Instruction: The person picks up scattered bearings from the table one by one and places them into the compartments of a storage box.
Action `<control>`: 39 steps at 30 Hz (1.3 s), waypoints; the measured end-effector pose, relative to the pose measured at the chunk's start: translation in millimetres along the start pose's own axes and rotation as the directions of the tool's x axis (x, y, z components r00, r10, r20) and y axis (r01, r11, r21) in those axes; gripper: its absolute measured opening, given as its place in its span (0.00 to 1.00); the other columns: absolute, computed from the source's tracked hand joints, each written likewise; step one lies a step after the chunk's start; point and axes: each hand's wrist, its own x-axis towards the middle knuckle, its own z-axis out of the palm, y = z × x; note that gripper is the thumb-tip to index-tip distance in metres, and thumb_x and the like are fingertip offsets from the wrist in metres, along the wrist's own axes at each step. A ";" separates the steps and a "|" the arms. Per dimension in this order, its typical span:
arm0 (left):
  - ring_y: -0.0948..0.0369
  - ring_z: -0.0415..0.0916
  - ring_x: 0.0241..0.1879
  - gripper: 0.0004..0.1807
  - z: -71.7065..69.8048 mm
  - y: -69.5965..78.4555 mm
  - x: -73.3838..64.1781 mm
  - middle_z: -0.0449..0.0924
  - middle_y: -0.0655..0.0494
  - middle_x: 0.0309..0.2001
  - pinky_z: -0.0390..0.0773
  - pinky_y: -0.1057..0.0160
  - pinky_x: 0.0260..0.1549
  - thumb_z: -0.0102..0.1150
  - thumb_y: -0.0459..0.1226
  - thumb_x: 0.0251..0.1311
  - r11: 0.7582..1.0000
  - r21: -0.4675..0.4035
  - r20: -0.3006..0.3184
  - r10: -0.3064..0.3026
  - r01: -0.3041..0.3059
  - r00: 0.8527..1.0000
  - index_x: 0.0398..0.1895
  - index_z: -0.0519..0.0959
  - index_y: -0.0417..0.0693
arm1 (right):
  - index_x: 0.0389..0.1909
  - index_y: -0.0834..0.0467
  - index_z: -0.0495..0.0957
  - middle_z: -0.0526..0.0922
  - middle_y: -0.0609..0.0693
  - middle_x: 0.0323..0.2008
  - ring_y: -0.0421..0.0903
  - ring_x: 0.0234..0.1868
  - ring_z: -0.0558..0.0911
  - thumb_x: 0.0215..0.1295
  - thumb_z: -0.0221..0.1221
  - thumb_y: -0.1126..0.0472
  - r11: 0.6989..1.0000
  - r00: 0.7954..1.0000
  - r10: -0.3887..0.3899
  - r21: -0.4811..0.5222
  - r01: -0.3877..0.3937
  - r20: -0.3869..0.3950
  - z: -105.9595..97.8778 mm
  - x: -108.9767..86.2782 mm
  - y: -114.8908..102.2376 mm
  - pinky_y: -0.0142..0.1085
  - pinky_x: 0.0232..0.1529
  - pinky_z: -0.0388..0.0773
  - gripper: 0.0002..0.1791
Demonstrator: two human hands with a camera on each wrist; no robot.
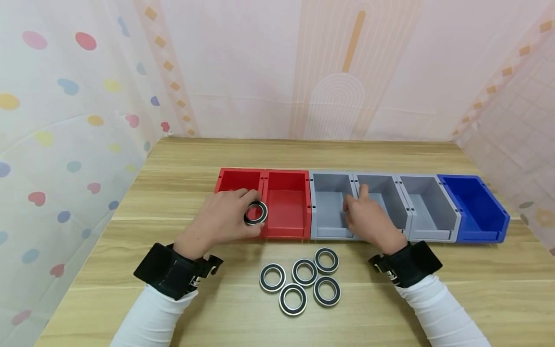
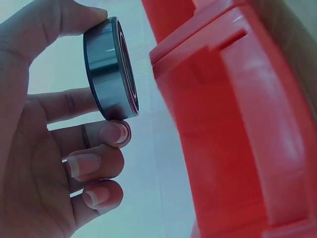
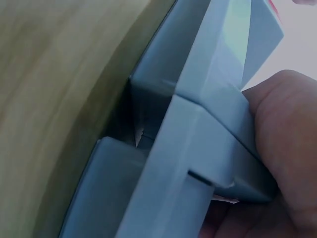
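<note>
My left hand (image 1: 225, 214) pinches a ball bearing (image 2: 106, 69) between thumb and fingers, its ring turned edge-on in the left wrist view. The hand holds it over the front of the leftmost red bin (image 1: 236, 179), beside the second red bin (image 1: 286, 207). My right hand (image 1: 370, 217) grips the adjoining walls (image 3: 213, 124) of two grey bins, thumb on one side and fingers on the other. One of those is the left grey bin (image 1: 331, 207). Several more bearings (image 1: 293, 312) lie flat on the table in front of the bins.
The bins stand side by side in one row: two red, three grey, then a blue bin (image 1: 477, 207) at the right end. Under them is a wood-grain table (image 1: 195, 159). A patterned curtain (image 1: 243, 72) hangs behind it and along both sides.
</note>
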 end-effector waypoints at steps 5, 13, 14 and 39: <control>0.65 0.70 0.24 0.28 -4.5 -3.0 10.3 0.75 0.61 0.29 0.73 0.66 0.23 0.61 0.53 0.40 1.000 -0.012 -0.013 -0.009 0.009 1.000 0.47 0.74 0.51 | 0.34 0.64 0.72 0.61 0.62 0.35 0.43 0.10 0.65 0.56 0.51 0.68 0.998 1.000 0.019 -0.055 -0.018 0.018 -0.8 1.6 -1.0 0.32 0.10 0.64 0.06; 0.65 0.70 0.22 0.26 -10.3 -8.5 17.7 0.76 0.60 0.29 0.73 0.64 0.22 0.61 0.52 0.40 0.999 -0.018 -0.040 -0.029 0.029 0.999 0.45 0.74 0.52 | 0.33 0.63 0.70 0.61 0.62 0.33 0.41 0.08 0.63 0.53 0.53 0.69 0.993 0.999 0.037 -0.118 -0.032 0.036 0.6 -2.3 -7.7 0.29 0.05 0.60 0.06; 0.65 0.70 0.22 0.26 -11.1 -9.2 17.9 0.76 0.60 0.29 0.73 0.64 0.22 0.61 0.52 0.40 0.999 -0.018 -0.043 -0.034 0.033 0.999 0.45 0.74 0.52 | 0.32 0.63 0.69 0.61 0.62 0.32 0.41 0.07 0.63 0.53 0.53 0.69 0.992 0.999 0.032 -0.123 -0.028 0.026 0.7 -2.8 -8.3 0.29 0.05 0.60 0.05; 0.59 0.73 0.25 0.30 -13.2 -30.1 22.3 0.78 0.52 0.33 0.77 0.60 0.25 0.62 0.50 0.40 0.984 0.036 -0.004 -0.175 0.175 0.985 0.47 0.73 0.44 | 0.31 0.63 0.69 0.61 0.62 0.32 0.42 0.07 0.62 0.55 0.51 0.69 0.992 1.000 0.031 -0.121 -0.031 -0.001 0.6 -1.4 -6.0 0.30 0.05 0.60 0.03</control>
